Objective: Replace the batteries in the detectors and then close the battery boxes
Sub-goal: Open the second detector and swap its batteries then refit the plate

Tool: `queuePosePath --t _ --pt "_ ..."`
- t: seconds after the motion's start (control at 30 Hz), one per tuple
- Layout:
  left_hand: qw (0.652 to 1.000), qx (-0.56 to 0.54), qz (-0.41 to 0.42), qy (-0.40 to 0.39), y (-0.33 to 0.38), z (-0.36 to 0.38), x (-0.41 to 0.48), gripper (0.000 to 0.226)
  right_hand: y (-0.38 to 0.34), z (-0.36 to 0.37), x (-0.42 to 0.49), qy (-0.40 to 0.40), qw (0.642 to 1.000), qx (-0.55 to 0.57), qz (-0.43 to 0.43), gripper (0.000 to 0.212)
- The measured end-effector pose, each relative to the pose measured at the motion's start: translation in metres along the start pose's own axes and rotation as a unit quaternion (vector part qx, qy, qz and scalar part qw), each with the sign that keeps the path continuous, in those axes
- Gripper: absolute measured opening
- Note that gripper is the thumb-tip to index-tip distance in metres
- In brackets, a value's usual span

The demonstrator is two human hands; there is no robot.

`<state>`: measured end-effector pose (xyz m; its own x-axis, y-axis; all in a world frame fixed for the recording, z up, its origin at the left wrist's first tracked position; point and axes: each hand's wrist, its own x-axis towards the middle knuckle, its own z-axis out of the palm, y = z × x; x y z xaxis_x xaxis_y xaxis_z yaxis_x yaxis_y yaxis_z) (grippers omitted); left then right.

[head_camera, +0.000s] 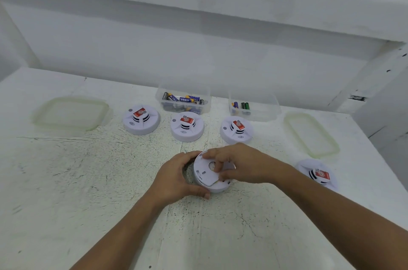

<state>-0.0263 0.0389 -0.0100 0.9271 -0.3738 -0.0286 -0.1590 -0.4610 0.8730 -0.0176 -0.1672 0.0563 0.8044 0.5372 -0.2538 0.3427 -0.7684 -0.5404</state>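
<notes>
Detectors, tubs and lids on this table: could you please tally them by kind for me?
Detectors: 5, counting the held detector
Clear tubs: 2
Translucent lids: 2
Total: 9

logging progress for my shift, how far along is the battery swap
Done, probably: a few batteries lie in the right tub, and a lone detector sits apart at the right. In hand: left hand holds an overturned detector while right hand pinches its back cover. Left: likely the row of three detectors behind, all dome up.
</notes>
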Motion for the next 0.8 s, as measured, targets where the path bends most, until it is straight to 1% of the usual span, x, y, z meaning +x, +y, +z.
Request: queuePosePath --t 0.17,0.27,0.4,0.5,0.53,0.7,0.8 --pt "1.0 0.005 0.003 -0.003 -0.001 -0.001 0.0 0.09 0.004 0.002 -0.001 0.003 1.0 0.022 0.002 0.007" --pt "1.0 0.01 0.006 0.0 -0.002 -0.001 0.0 0.091 0.005 0.005 -0.002 0.003 1.0 0.004 -0.001 0.011" --pt "1.0 0.016 0.01 0.001 -0.001 0.0 0.001 0.091 0.003 0.008 -0.004 -0.008 1.0 -0.025 0.015 0.035" --pt "1.0 0.012 0.012 0.002 -0.002 0.0 0.001 0.091 0.001 0.011 -0.007 0.004 1.0 -0.018 0.022 0.053" --pt "1.0 0.014 0.013 0.003 -0.002 0.0 0.001 0.09 0.0 0.013 -0.008 0.01 1.0 -0.016 0.022 0.056" --pt "0.999 0.033 0.021 0.004 -0.004 0.001 0.002 0.09 -0.001 0.022 -0.009 0.031 0.999 -0.025 0.01 0.058" --pt "0.999 0.043 0.022 0.004 -0.005 0.002 0.003 0.09 0.0 0.023 -0.009 0.03 0.999 -0.029 0.01 0.058"
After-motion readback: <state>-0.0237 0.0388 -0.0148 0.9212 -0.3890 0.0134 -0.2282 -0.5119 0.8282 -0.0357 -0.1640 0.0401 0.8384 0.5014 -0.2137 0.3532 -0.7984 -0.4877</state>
